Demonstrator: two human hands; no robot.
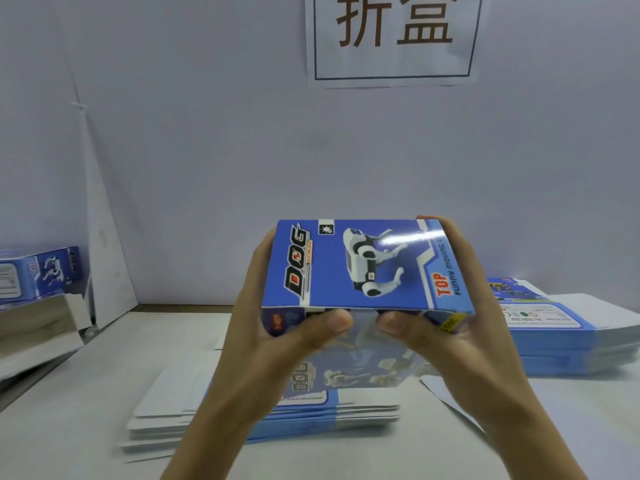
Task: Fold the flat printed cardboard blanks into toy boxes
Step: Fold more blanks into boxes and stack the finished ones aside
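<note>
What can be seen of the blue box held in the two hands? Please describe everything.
The blue box looks like glossy printed cardboard, opened into a flat rectangular shape. Its top face shows a white robot dog, the word DOG and TOP FUNNY MOVING. It is held in the air, above a stack of flat blanks. The left hand and right hand grip its two ends, thumbs pressing on the near side.

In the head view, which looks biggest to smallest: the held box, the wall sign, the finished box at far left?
1. Held box, nearest the camera.
2. Wall sign, cut off at the top, so its rank against the held box is unsure.
3. Finished box at far left, clearly smallest.
</note>
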